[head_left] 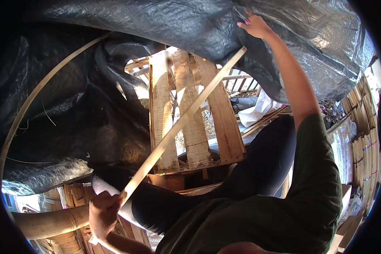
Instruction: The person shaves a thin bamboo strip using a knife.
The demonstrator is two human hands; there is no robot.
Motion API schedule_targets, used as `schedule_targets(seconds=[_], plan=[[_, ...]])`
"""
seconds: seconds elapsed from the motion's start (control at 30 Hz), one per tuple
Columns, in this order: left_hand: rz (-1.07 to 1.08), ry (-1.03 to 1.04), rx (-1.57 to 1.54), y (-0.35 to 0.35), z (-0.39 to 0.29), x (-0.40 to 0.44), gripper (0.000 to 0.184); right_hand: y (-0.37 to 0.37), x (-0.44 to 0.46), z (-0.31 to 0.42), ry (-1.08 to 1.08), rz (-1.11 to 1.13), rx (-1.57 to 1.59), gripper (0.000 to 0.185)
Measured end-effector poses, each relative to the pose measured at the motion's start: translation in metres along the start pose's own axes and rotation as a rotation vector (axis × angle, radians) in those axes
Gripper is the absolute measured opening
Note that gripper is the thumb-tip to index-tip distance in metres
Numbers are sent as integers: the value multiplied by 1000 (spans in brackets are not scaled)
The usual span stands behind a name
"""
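Observation:
My left hand [104, 213], at the lower left, is closed round the lower end of a long flat wooden strip [178, 126]. The strip slants up to the right, across a slatted wooden bench [193, 122], and its upper end lies near the black plastic sheet [173, 25]. At the top right my right hand [253, 26] is stretched up against the sheet, with a fold of it at the fingers, which look pinched together.
A curved thin strip [42, 86] runs along the dark sheet at the left. A thick bamboo pole [51, 222] lies at the lower left, beside my left hand. Bundled bamboo strips [365, 144] stand at the right. White plastic [258, 111] lies behind the bench.

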State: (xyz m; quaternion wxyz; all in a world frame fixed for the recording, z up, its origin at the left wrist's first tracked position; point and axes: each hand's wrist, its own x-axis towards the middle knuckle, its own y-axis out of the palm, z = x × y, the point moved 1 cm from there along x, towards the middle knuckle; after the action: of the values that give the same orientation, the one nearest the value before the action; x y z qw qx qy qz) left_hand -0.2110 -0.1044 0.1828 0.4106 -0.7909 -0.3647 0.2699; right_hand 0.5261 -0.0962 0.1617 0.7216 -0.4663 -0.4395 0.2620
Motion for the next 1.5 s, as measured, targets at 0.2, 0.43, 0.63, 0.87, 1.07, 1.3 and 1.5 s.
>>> schedule_targets(seconds=[0.2, 0.43, 0.63, 0.87, 1.07, 1.3, 1.5], plan=[[-66, 227, 42, 29, -56, 60, 12, -44, -69, 36, 66, -82, 128, 54], [-40, 606, 52, 121, -82, 155, 7, -67, -140, 93, 199, -75, 295, 57], [-17, 531, 6, 105, -82, 157, 8, -60, -170, 85, 330, -40, 213, 49], [78, 290, -8, 35, -36, 90, 8, 16, -142, -20, 469, -231, 153, 55], [75, 380, 42, -12, -1, 28, 21, 42, -124, -85, 666, -254, 172, 61], [12, 217, 22, -47, 4, -15, 16, 40, -130, -81, 673, -184, 216, 90], [-86, 480, -237, 6, 0, 10, 15, 37, -138, -71, 755, -167, 288, 59]])
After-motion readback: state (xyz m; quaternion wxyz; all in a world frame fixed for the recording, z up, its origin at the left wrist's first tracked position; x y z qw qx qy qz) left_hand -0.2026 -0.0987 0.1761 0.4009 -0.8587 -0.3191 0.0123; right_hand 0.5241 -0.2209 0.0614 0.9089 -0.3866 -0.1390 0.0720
